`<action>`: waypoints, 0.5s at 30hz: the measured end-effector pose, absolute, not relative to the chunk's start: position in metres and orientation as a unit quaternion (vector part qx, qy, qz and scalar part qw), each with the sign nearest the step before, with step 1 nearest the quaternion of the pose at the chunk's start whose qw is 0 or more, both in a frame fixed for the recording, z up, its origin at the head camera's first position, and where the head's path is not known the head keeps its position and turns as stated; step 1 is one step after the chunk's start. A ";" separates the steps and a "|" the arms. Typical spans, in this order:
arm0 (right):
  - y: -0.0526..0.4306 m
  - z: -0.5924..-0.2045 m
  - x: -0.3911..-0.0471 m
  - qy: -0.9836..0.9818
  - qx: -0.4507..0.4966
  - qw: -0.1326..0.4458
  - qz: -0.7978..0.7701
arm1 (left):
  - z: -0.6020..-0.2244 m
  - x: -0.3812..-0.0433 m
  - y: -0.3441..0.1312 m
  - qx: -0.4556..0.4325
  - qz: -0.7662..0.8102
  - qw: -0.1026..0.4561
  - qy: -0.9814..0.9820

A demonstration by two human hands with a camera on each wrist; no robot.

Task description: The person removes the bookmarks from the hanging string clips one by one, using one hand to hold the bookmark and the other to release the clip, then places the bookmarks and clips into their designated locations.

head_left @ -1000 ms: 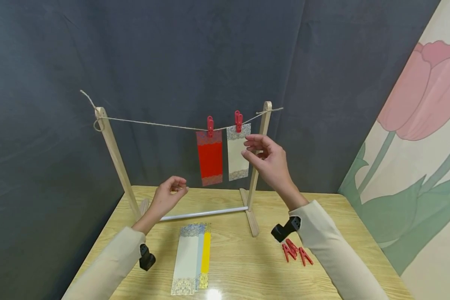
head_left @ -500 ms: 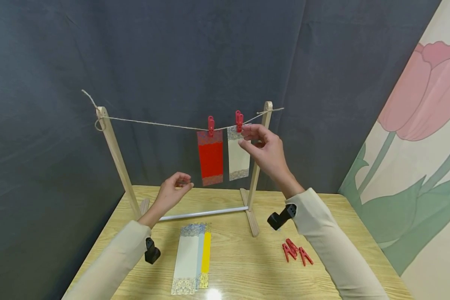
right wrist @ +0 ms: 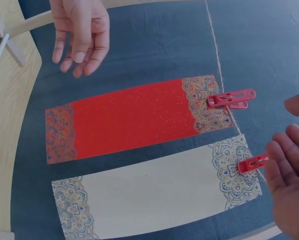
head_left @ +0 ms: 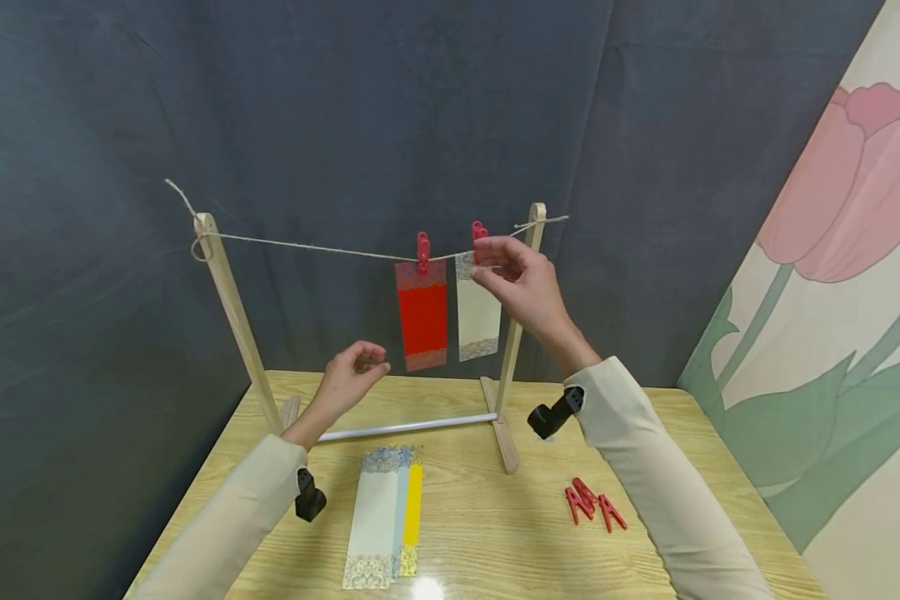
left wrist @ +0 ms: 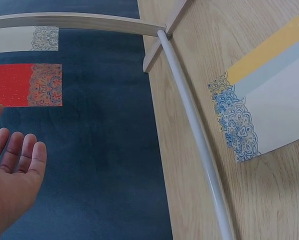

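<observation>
On a string between two wooden posts hang a red paper card and a cream paper card, both with lace-like patterned ends. A red clothespin clips the red card; another red clothespin clips the cream one. My right hand is raised in front of the cream card, its fingertips right at that clothespin, thumb and fingers spread apart around nothing. Left of the red card and lower, my left hand hovers with fingers loosely bent, holding nothing.
Overlapping white, pale blue and yellow cards lie on the wooden table. Several loose red clothespins lie at the right. A white bar joins the feet of the stand. A dark curtain hangs behind.
My right hand has moved up and left, from beside the cream card to its clothespin. The left hand has drifted slightly up and right. The cards hang where they were.
</observation>
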State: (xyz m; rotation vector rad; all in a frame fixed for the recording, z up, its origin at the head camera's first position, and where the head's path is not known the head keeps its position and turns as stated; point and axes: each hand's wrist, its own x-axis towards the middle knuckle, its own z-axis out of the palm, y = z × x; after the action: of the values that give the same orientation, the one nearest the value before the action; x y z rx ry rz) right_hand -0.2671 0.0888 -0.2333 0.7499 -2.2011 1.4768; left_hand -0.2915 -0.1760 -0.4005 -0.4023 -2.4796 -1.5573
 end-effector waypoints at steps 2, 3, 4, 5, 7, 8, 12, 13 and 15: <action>0.091 -0.237 -0.276 -0.785 0.272 0.186 0.525 | -0.400 -0.293 -0.176 -0.136 -0.525 0.092 -0.835; 0.092 -0.239 -0.281 -0.786 0.274 0.184 0.523 | -0.400 -0.293 -0.175 -0.137 -0.524 0.092 -0.835; 0.092 -0.241 -0.285 -0.788 0.274 0.183 0.520 | -0.400 -0.294 -0.175 -0.138 -0.523 0.091 -0.836; 0.093 -0.243 -0.289 -0.789 0.274 0.183 0.519 | -0.400 -0.295 -0.175 -0.140 -0.523 0.091 -0.836; 0.093 -0.245 -0.296 -0.788 0.277 0.183 0.518 | -0.400 -0.296 -0.175 -0.142 -0.520 0.089 -0.838; 0.093 -0.246 -0.297 -0.787 0.279 0.185 0.518 | -0.400 -0.297 -0.175 -0.144 -0.517 0.089 -0.839; 0.088 -0.246 -0.301 -0.785 0.287 0.186 0.516 | -0.400 -0.298 -0.175 -0.148 -0.511 0.083 -0.842; 0.087 -0.246 -0.301 -0.785 0.289 0.185 0.517 | -0.400 -0.298 -0.175 -0.151 -0.511 0.083 -0.842; 0.085 -0.245 -0.302 -0.786 0.291 0.186 0.513 | -0.400 -0.298 -0.174 -0.153 -0.509 0.081 -0.843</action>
State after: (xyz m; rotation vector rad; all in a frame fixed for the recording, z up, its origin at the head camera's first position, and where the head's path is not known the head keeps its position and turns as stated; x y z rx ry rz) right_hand -0.3020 0.0850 -0.2454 0.8199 -2.2141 1.4452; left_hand -0.2984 -0.1741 -0.4001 -0.4579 -2.5208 -1.5220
